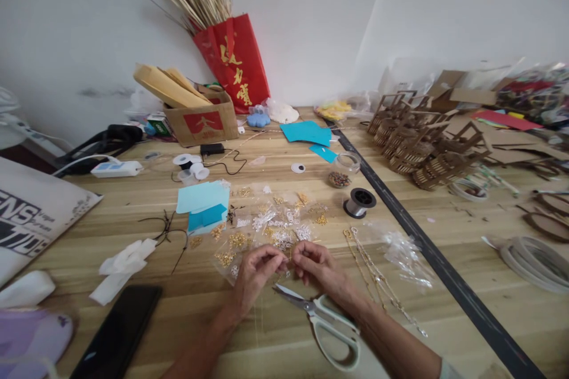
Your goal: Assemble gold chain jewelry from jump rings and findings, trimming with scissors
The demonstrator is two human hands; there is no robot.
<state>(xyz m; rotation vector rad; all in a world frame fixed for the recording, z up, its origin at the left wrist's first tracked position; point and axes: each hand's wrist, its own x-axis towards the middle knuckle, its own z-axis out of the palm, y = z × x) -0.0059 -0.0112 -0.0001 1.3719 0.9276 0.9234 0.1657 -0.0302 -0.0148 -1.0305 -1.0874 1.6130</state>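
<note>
Lower centre: my left hand point(255, 275) and right hand point(322, 269) pinch a thin gold bit point(290, 254), maybe chain, too small to tell. Best keep fingertips close, grip light, clear of scissors point(306, 306) below.

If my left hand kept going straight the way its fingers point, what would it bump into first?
Your left hand would most likely meet the fingertips of your right hand first, just across a narrow gap, though their exact depth is hard to judge.
</note>
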